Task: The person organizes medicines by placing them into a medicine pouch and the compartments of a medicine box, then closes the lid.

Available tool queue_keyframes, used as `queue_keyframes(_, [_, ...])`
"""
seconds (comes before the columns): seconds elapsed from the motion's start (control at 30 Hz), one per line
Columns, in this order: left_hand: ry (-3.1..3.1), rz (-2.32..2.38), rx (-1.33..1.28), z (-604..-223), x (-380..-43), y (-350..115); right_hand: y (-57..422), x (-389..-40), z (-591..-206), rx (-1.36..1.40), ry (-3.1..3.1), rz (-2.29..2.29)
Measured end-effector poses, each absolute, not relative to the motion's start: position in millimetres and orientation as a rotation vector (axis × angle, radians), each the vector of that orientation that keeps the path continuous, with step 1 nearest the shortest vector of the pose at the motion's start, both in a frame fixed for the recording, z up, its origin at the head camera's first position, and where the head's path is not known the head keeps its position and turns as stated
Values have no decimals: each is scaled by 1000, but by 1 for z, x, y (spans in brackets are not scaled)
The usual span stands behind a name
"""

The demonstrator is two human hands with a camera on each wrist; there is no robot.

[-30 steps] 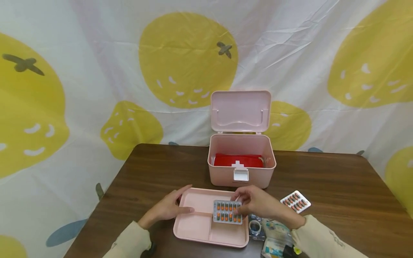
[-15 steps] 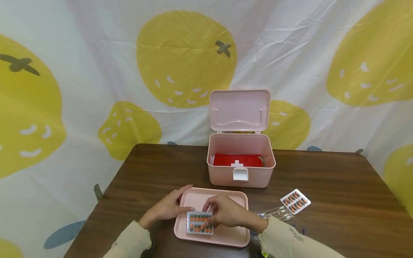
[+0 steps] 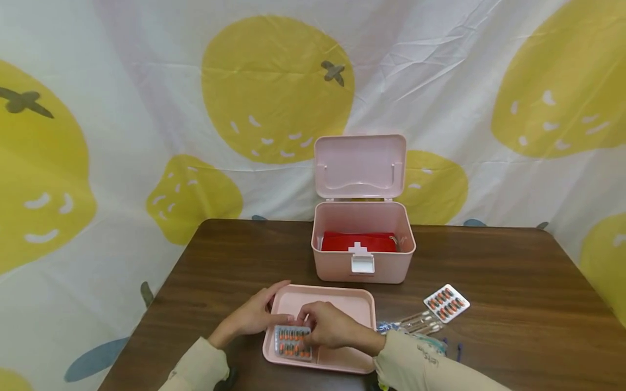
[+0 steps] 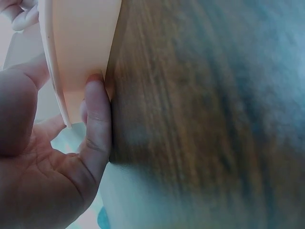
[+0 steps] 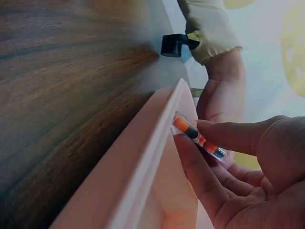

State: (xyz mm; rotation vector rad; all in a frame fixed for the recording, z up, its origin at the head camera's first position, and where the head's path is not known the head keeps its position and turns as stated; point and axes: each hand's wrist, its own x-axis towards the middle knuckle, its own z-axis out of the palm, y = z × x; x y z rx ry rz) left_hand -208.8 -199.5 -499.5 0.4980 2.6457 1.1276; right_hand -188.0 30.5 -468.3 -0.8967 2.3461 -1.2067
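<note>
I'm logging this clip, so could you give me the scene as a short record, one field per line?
Left hand: holds pink tray by its left end
Right hand: pinches capsule blister pack over tray's near-left section
Pack touching tray floor: cannot tell
Box: behind tray, pink, lid open, red item inside
Right of tray: second blister pack, swab-like sticks
Surface: brown wood-look table
Backdrop: lemon-print cloth

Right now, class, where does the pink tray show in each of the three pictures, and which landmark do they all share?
Head: the pink tray lies low, near the centre.
Left wrist: its outer wall is at the upper left, gripped by the left hand.
Right wrist: its wall slants from near the centre to the lower left.
Shared landmark: the brown tabletop.
</note>
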Motion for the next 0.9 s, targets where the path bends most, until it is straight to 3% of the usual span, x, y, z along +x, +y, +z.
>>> queue_keyframes(0.9, [2617,1154,524,-502,-211,-201,27,-183,-467,-1060,2410,-959])
